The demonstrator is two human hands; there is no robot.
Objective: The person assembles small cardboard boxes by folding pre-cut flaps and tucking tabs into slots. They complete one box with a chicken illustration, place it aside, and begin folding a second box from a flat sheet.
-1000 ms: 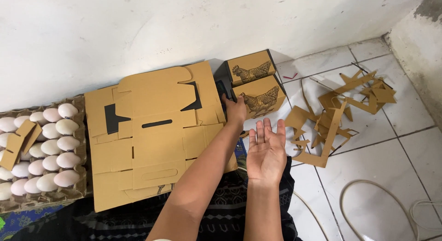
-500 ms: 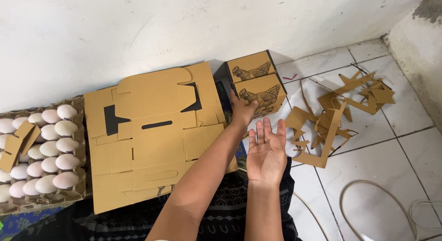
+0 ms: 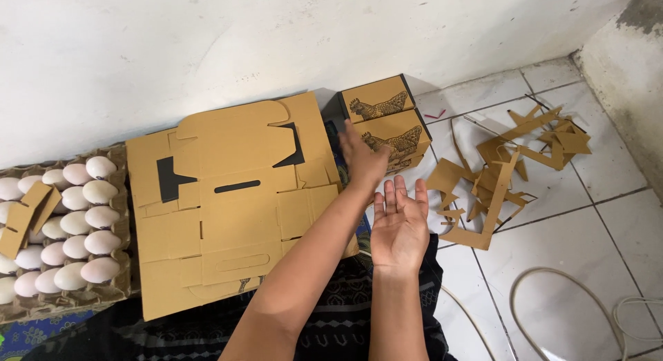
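My left hand (image 3: 362,161) reaches across the right edge of a stack of flat die-cut cardboard box blanks (image 3: 228,202) and rests against the lower of two small brown boxes with a chicken print (image 3: 397,143). It is blurred, its fingers look stretched out, and nothing is in it. The other printed box (image 3: 376,99) stands just behind, by the wall. My right hand (image 3: 400,223) hovers palm up, fingers spread and empty, just in front of the boxes and over my lap.
At the far left, a grey pulp tray (image 3: 121,281) of several white eggs has cardboard scraps (image 3: 24,216) lying on it. Cardboard offcuts (image 3: 497,174) litter the tiled floor on the right. A white cable (image 3: 552,306) loops at lower right. A white wall runs behind.
My left hand has shifted slightly up and right along the lower printed box. My right hand stays palm up in the same spot.
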